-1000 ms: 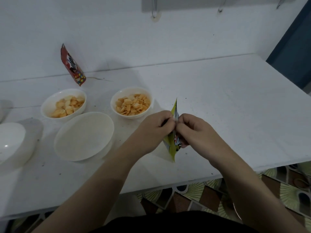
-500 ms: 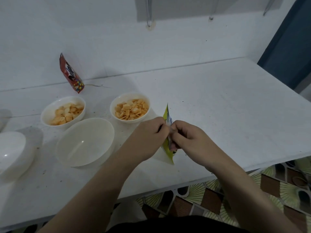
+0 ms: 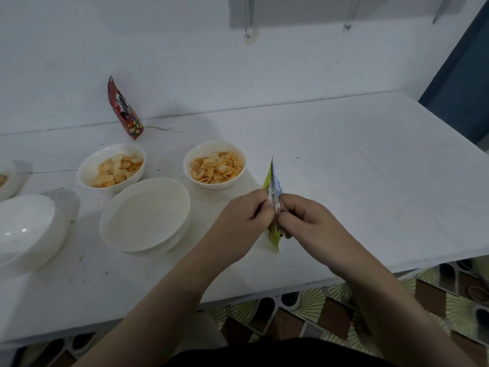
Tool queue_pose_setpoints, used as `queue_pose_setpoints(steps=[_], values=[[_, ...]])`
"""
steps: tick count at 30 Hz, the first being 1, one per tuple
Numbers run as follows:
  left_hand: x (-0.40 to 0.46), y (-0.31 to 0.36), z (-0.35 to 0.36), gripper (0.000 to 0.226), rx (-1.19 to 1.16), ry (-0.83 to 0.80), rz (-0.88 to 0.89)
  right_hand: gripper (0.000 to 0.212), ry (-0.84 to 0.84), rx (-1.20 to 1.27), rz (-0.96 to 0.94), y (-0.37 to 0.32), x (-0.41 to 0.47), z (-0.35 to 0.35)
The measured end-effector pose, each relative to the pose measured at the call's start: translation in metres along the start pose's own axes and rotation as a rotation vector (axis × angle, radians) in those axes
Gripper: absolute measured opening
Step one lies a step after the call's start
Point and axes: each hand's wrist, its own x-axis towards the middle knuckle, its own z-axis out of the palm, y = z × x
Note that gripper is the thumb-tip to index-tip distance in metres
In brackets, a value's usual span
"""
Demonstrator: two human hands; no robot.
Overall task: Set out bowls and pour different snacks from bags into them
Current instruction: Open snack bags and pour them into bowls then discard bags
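Note:
I hold a small yellow snack bag [image 3: 272,181] edge-on over the white table [image 3: 357,168]. My left hand [image 3: 243,221] and my right hand [image 3: 309,221] both pinch its upper edge, thumbs close together. An empty white bowl [image 3: 145,214] stands left of my hands. Behind it, two white bowls hold orange-yellow crackers: one bowl [image 3: 111,168] at the left, the other bowl [image 3: 214,165] just behind the bag. A red snack bag [image 3: 124,108] leans against the wall at the back left.
A larger empty white bowl [image 3: 26,229] sits at the left edge, with part of another bowl [image 3: 6,178] behind it. The table's front edge [image 3: 291,295] runs just below my forearms, patterned floor beneath. A dark blue door [image 3: 460,88] borders the right.
My hands stay pinched on the yellow bag's top edge, shifting slightly. The camera has tilted a little, so the scene sits somewhat lower in view.

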Motion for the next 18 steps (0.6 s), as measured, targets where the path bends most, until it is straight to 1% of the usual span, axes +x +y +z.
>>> queue_pose_setpoints(steps=[2,4,7,11,14,16,18], values=[[-0.001,-0.002,0.0,0.03,-0.065,-0.02,0.025,0.026,0.002,0.047,-0.035,0.004,-0.001,0.002],[-0.001,-0.002,0.001,0.032,-0.094,-0.041,0.04,0.023,-0.001,0.083,-0.036,0.007,-0.003,0.001],[-0.002,-0.003,0.003,0.032,-0.116,-0.04,0.058,0.019,0.026,0.059,-0.044,0.009,-0.005,0.0],[0.0,-0.004,0.004,0.03,-0.09,-0.048,0.06,0.023,0.164,0.047,-0.05,0.013,-0.007,0.007],[0.0,-0.001,0.005,0.031,-0.105,0.0,0.032,0.029,0.253,0.089,-0.001,0.016,-0.008,0.009],[-0.001,0.001,0.007,0.036,-0.083,0.025,0.027,0.029,0.248,0.047,0.016,0.016,-0.007,0.006],[-0.001,0.002,0.006,0.042,-0.039,0.021,0.023,0.027,0.183,-0.032,0.007,0.012,-0.005,0.001]])
